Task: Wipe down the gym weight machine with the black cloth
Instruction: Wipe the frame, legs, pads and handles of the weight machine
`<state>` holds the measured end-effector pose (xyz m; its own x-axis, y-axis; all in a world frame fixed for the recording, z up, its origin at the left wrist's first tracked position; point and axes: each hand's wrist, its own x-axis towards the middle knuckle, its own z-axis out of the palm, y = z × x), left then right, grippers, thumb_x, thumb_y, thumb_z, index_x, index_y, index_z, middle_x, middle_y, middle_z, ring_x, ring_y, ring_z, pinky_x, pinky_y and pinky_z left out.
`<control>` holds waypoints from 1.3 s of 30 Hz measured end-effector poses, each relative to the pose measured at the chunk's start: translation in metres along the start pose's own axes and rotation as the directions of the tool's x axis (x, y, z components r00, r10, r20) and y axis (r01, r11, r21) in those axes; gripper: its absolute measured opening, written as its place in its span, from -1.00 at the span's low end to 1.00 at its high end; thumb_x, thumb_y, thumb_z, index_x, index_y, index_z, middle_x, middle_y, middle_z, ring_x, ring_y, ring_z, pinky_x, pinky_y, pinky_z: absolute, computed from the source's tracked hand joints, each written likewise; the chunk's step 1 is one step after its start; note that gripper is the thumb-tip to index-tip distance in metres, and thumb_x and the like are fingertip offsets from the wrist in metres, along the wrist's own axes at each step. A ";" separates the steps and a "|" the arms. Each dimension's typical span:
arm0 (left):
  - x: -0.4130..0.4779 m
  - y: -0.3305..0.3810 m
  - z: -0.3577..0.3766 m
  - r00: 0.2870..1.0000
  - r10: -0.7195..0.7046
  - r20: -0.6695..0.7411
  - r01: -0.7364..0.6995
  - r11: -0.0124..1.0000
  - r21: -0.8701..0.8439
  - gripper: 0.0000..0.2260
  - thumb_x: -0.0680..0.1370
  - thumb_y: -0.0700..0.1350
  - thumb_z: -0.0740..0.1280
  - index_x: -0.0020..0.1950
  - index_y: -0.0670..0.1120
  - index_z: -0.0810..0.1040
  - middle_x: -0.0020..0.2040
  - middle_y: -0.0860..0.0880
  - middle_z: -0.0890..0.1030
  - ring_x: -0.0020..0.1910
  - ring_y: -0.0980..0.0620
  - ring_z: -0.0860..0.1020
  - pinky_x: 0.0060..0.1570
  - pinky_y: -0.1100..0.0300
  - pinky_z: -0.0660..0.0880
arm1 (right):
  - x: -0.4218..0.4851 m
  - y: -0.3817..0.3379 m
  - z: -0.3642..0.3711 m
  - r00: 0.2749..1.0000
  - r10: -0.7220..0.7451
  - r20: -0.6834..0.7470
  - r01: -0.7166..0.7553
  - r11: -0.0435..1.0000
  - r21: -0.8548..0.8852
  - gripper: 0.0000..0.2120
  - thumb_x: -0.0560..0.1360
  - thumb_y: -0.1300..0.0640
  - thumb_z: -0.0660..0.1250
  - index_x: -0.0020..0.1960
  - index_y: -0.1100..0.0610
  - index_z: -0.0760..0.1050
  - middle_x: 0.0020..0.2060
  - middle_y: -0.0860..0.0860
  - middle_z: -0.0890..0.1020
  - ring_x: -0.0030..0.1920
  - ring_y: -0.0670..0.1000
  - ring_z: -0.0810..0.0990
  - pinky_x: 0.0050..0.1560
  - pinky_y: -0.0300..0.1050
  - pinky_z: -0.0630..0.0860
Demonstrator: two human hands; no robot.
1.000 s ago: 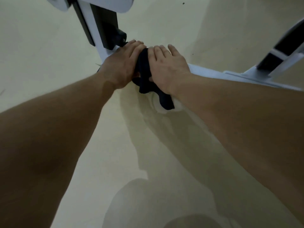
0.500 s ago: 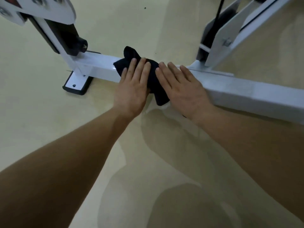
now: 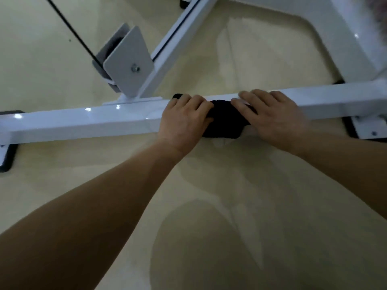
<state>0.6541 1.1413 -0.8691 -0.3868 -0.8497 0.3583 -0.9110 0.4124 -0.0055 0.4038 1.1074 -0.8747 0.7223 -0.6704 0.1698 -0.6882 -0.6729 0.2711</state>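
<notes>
A white square base bar (image 3: 83,122) of the weight machine runs across the floor from left to right. The black cloth (image 3: 225,122) is draped over the bar near its middle. My left hand (image 3: 184,120) presses on the cloth's left part, fingers curled over the bar's top. My right hand (image 3: 270,114) presses on the cloth's right part, fingers flat on the bar. A bit of cloth pokes out beyond my left fingertips.
A white pulley bracket (image 3: 127,61) with a black cable (image 3: 69,28) rises behind the bar at left. A white diagonal strut (image 3: 178,30) runs up to the back. Black rubber feet (image 3: 364,130) sit under the bar's ends. The floor (image 3: 146,206) is beige.
Both hands have slid the cloth rightward along the bar, from beside the left upright to past the pulley bracket. The camera view has shifted right with them.
</notes>
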 end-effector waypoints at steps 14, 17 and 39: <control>0.122 0.211 -0.012 0.969 0.233 0.083 -0.190 0.916 -0.354 -0.75 0.58 -0.06 0.14 0.07 -0.10 0.57 -0.08 -0.06 0.60 -0.16 -0.13 0.55 -0.21 0.00 0.44 | -0.175 0.118 -0.091 0.642 0.415 0.645 -0.669 0.714 0.207 -0.81 0.59 0.12 0.28 -0.01 0.00 0.24 -0.19 -0.02 0.43 -0.22 0.06 0.44 -0.24 -0.01 0.44; 0.142 0.240 -0.034 0.934 0.337 0.122 -0.267 0.881 -0.392 -0.83 0.57 -0.10 0.25 0.11 -0.08 0.55 -0.06 -0.07 0.58 -0.18 -0.14 0.54 -0.20 -0.05 0.49 | -0.203 0.139 -0.123 0.546 0.415 0.727 -0.734 0.656 0.176 -0.82 0.57 0.09 0.34 0.02 0.03 0.32 -0.15 0.01 0.43 -0.15 0.09 0.47 -0.21 -0.05 0.38; 0.270 0.281 -0.239 0.940 -0.143 -0.308 -0.131 0.683 -0.718 -0.79 0.50 -0.37 0.19 -0.09 -0.07 0.48 -0.11 0.01 0.50 -0.15 0.23 0.45 -0.15 0.43 0.32 | -0.159 0.216 -0.301 0.182 0.982 0.047 -0.303 0.011 0.953 -0.78 0.59 0.21 0.32 -0.06 -0.07 0.36 -0.15 -0.04 0.55 -0.22 -0.04 0.57 -0.27 -0.11 0.51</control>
<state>0.3278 1.1065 -0.5512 -0.1890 -0.7569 0.6255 -0.4691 0.6292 0.6197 0.1608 1.1626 -0.5582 -0.5474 -0.7978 0.2527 -0.2904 -0.1022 -0.9514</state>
